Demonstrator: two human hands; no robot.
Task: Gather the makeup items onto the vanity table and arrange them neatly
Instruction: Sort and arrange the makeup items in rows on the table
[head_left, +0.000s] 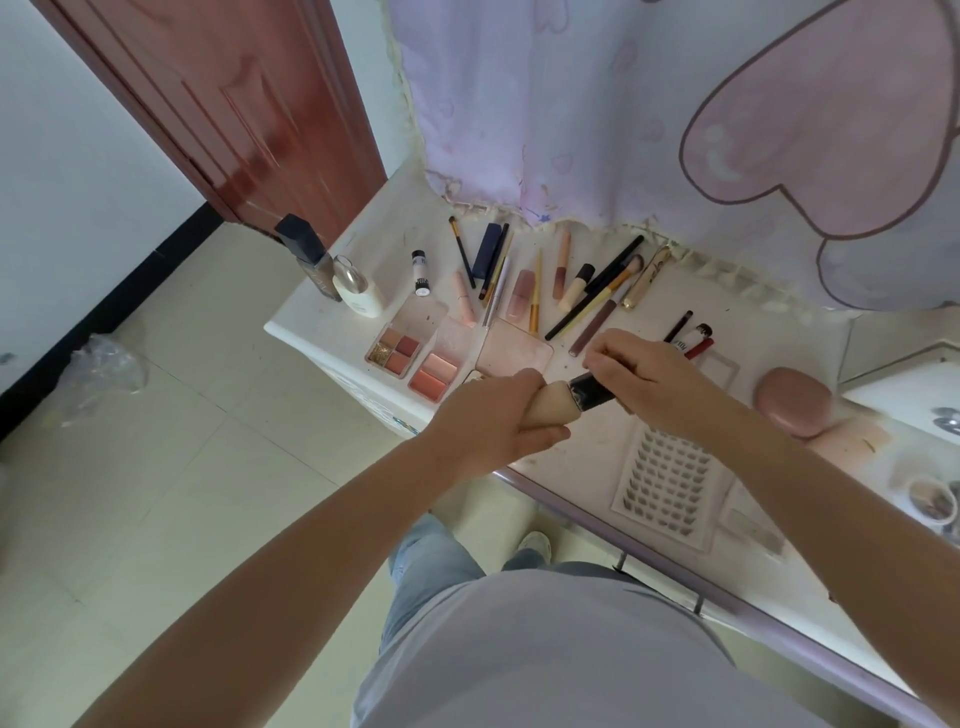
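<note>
1. Your left hand (488, 421) is wrapped round the cream body of a small bottle (553, 405); your right hand (644, 379) pinches its black cap (592, 393) — both held just above the near edge of the vanity table (587, 457).
2. Judging by its look, the bottle is light, rigid and smooth, so probably slippery; keep your grip on the body, since the cap may loosen.
3. Just beyond your left hand lie two open palettes (413, 353) of pink and coral pans — likely brittle, best lifted by the edges.
4. Further past both hands, brushes and tubes (566, 280) fan out, thin and liable to roll.
</note>
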